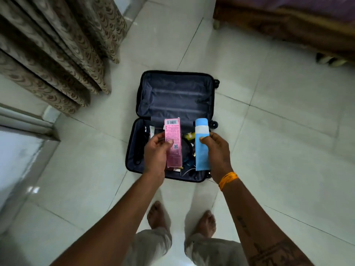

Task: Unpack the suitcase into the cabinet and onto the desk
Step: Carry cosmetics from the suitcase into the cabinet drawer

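Grip matters here: our left hand pinches the pink box; our right hand clasps the blue bottle; we lift both clear of the suitcase rim before turning.

The near half of the open suitcase is largely covered by the left hand with its pink box and the right hand with its blue bottle. The small items glimpsed between them are too dark and jumbled to be identified. The print on the pink box cannot be read, and the curtain and bed frame are cut off by the picture's edges.
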